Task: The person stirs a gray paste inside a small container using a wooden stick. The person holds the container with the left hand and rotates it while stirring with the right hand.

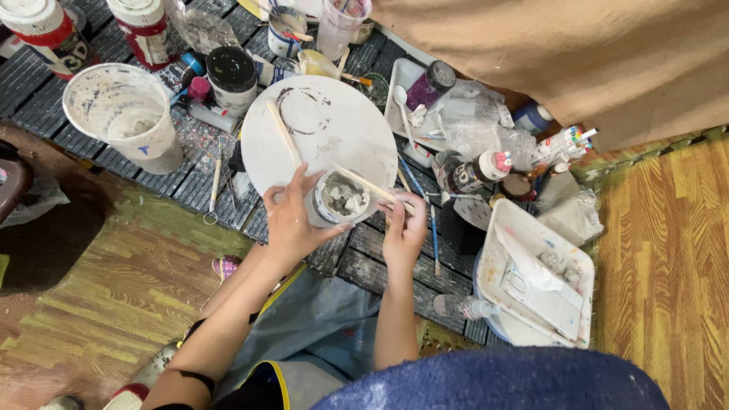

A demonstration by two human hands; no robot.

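Note:
My left hand (pixel 291 220) grips a small paper cup (pixel 339 199) filled with thick grey-white paste, held just over the near edge of a round white board (pixel 326 129). My right hand (pixel 404 226) holds a wooden stick (pixel 370 186) whose tip rests across the cup's rim. A second wooden stick (pixel 283 130) lies on the board beside a dark ring stain.
A large smeared plastic cup (pixel 125 114) stands at the left, paint jars and bottles (pixel 231 76) at the back. To the right, a white tray (pixel 535 277) sits on a blue bucket, with crumpled plastic (pixel 478 118), a small bottle (pixel 477 173) and marker pens (pixel 566 143) behind it.

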